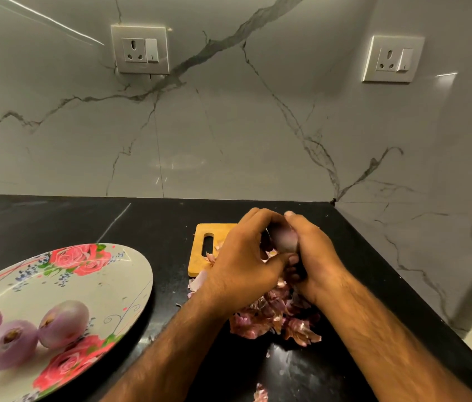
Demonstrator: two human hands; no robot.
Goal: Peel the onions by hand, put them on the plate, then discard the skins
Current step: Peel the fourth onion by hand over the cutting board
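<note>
Black stone bench, bounded at its back and right edges by a veined marble wall. The left hand and right hand, fingers curled, grip one purple onion between them above a wooden cutting board near the back right corner. Loose skins are heaped on the bench just in front of the board, under the wrists. A floral plate sits at the left, well apart from the board, carrying three peeled onions. Bare bench runs between plate and skins and along the back edge left of the board.
</note>
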